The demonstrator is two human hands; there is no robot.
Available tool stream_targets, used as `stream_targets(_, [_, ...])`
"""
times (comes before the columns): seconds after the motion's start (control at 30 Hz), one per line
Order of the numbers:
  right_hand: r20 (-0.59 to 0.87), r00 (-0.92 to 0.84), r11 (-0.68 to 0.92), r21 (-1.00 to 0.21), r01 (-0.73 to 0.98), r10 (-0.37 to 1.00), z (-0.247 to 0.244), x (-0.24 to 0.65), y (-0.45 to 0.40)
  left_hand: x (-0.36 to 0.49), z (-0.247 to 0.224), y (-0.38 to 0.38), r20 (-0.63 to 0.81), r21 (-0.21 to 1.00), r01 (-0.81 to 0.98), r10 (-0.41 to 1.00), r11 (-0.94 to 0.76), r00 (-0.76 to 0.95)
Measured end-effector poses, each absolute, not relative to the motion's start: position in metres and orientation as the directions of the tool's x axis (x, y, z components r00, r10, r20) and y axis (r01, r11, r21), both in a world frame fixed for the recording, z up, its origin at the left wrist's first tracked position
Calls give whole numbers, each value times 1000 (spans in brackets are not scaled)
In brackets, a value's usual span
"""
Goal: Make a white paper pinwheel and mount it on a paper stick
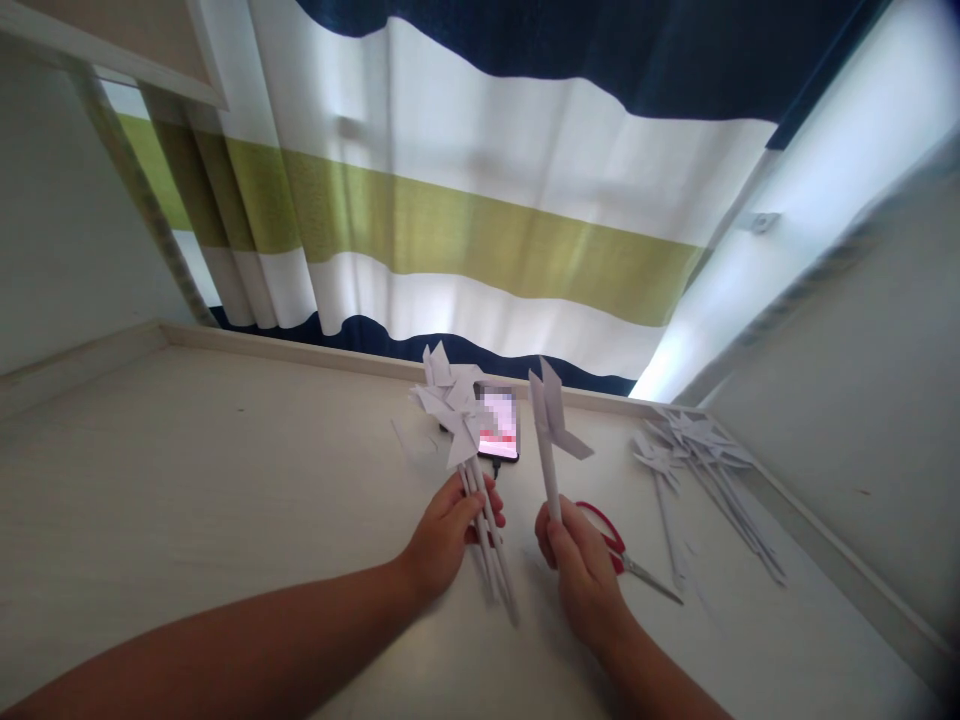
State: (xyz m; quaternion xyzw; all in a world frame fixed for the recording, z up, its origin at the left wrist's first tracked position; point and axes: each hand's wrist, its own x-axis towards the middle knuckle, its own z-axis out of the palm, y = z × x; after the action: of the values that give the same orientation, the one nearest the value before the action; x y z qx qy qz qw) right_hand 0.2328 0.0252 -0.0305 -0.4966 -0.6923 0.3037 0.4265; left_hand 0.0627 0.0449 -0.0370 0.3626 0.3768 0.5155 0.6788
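Note:
A bundle of white paper pinwheels (457,400) is in my left hand (446,530), with fingers wrapped round their rolled-paper sticks. Their heads overlap above the hand, and the sticks' lower ends poke out below it. My right hand (581,565) grips a single paper pinwheel (551,420) by its stick, nearly upright, a short way to the right of the bundle. Its lower stick end is hidden by the fingers. Just beside my right hand, partly behind it, lie red-handled scissors (619,545) with the blades pointing right.
A lit phone (499,425) with a cable stands behind the bundle. More paper pinwheels (709,460) lie piled on the right of the white table (225,480). A striped curtain (487,220) hangs behind the table's raised back edge, and a wall rises at the right.

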Motion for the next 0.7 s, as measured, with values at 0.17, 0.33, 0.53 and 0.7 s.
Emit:
stream_targets(0.17, [280,-215,343,-868,359,935,-35,227,19,63,-43,46,-90,843,-502,971,194,223])
stream_targets(0.33, [265,-228,338,-851,401,937,-31,225,16,64,-46,48,-43,841,-525,983,131,178])
stream_targets(0.53, [250,-273,351,-829,435,929,-27,219,15,65,-45,46,-41,845,-522,988,114,150])
stream_targets(0.7, [189,-287,292,-880,374,939,-33,216,15,67,-43,47,-75,857,-498,989,131,131])
